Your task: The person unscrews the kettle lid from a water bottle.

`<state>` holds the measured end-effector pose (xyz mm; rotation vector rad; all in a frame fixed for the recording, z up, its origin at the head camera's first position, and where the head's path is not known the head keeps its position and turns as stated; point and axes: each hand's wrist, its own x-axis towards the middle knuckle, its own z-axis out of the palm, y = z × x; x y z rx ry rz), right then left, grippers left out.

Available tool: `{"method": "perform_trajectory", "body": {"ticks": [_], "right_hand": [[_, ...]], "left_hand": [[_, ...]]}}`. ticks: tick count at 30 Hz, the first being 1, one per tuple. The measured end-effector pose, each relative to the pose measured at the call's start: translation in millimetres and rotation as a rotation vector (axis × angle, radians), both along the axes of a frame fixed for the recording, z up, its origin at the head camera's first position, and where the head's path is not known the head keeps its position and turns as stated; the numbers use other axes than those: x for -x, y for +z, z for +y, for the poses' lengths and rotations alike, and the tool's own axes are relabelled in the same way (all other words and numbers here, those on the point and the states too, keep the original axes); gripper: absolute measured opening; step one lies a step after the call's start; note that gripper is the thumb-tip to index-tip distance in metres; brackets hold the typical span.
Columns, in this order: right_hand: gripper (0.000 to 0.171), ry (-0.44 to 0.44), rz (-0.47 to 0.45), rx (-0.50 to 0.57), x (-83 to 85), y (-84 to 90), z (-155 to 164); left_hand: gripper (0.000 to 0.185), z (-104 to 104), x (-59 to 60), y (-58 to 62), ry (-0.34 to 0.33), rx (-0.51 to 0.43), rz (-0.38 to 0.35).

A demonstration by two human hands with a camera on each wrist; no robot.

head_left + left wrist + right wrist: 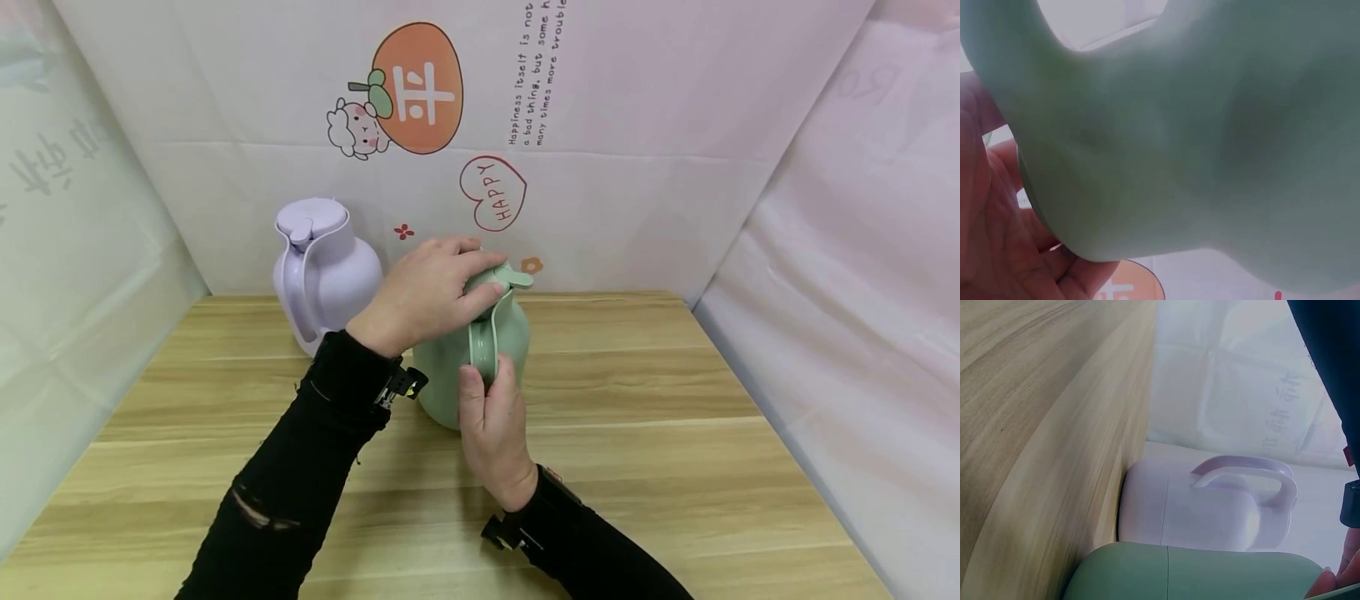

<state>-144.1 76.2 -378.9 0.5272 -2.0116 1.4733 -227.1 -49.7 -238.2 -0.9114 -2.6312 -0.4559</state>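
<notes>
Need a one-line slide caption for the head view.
Left hand grips green jug's lid, right hand holds its handle; lilac jug behind.

Blurred pale green jug (1210, 144) filling the frame, left hand (991, 244) cupped against its lower left edge

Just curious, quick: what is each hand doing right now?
Left hand: grips the green jug's lid.
Right hand: holds the green jug's handle.

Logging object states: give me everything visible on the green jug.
The green jug is a pale mint, matte, plastic-looking carafe with a rounded body, loop handle and thumb-lever lid. It stands upright on the wooden table, in front and to the right of the lilac jug. The left hand grips its lid; the right hand holds the handle.
</notes>
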Motion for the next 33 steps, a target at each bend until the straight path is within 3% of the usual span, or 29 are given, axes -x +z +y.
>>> {"method": "perform_trajectory", "body": {"ticks": [11, 22, 29, 33], "right_hand": [[0.021, -0.025, 0.018, -0.008, 0.9, -0.1, 0.1], [0.028, -0.027, 0.04, -0.017, 1.4, -0.4, -0.2], [0.032, -0.05, 0.063, -0.032, 1.8, -1.2, 0.0], [0.028, -0.024, 0.062, -0.02, 2.2, -1.7, 0.0]], "left_hand": [[0.046, 8.5, -0.8, -3.4, 0.1, -0.051, 0.072], [0.055, 11.8, -3.5, -5.1, 0.199, -0.082, 0.066], [0.059, 11.4, -3.4, -4.7, 0.209, -0.081, 0.062], [0.06, 10.2, -2.0, -5.5, 0.176, -0.093, 0.052]]}}
